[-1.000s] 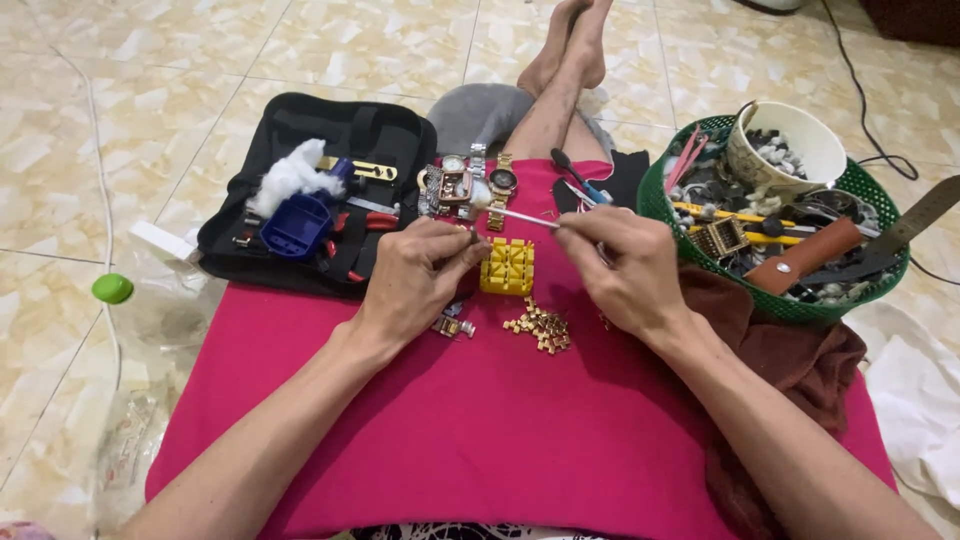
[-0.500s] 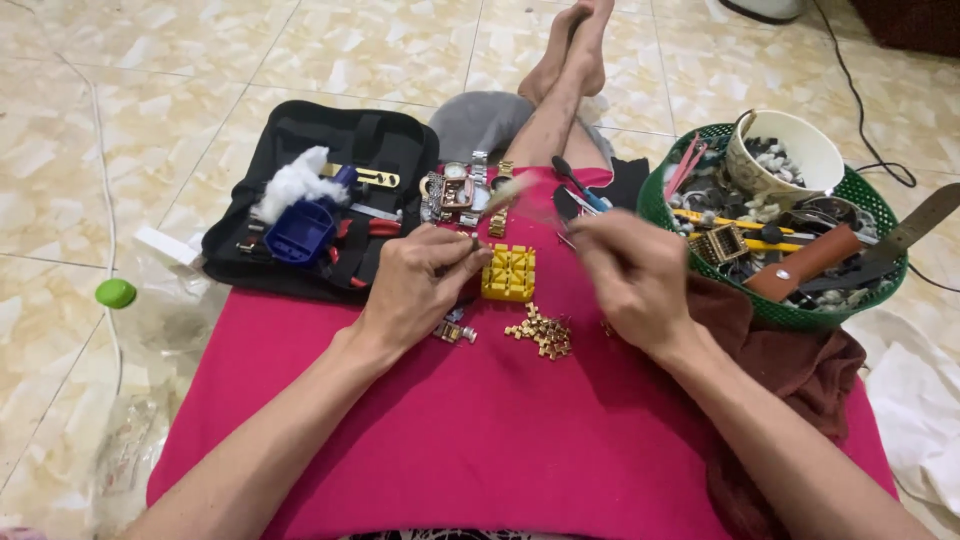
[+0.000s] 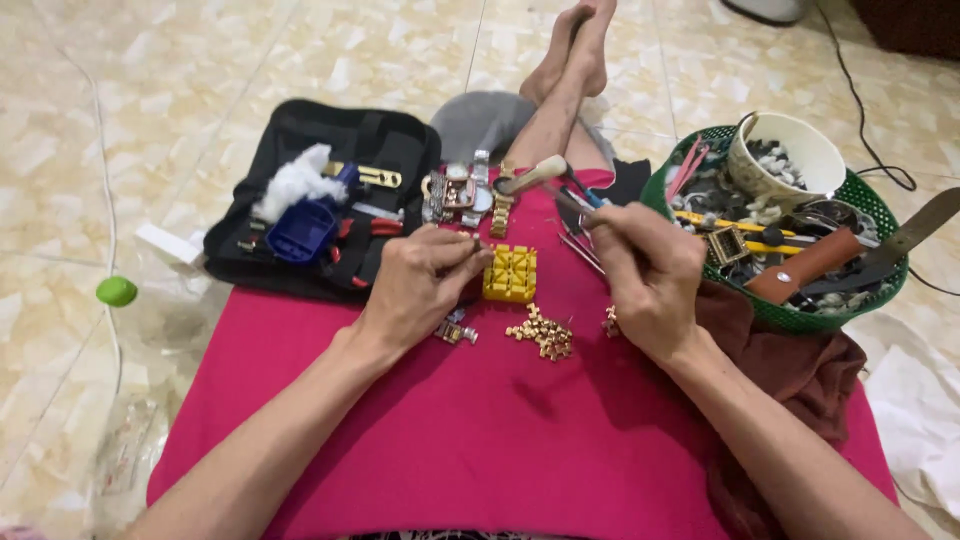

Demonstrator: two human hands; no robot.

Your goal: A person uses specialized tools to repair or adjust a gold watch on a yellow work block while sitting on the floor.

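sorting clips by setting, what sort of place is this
Probably a home floor used as a makeshift watch-repair spot. The person sits on pale tiled floor with a pink cloth over the lap, an open black tool case, and a green basket of tools and parts.

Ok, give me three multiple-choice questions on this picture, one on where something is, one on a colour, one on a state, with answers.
1. Where does the yellow block lie?
A. on the pink cloth, between the hands
B. in the green basket
C. on the floor tiles

2. What colour is the small ball on the floor?
A. red
B. green
C. white

3. How is the black tool case?
A. zipped shut
B. rolled up
C. lying open

Answers: 1 A, it sits on the cloth between the left hand and right hand. 2 B, it is bright green. 3 C, tools show inside it.
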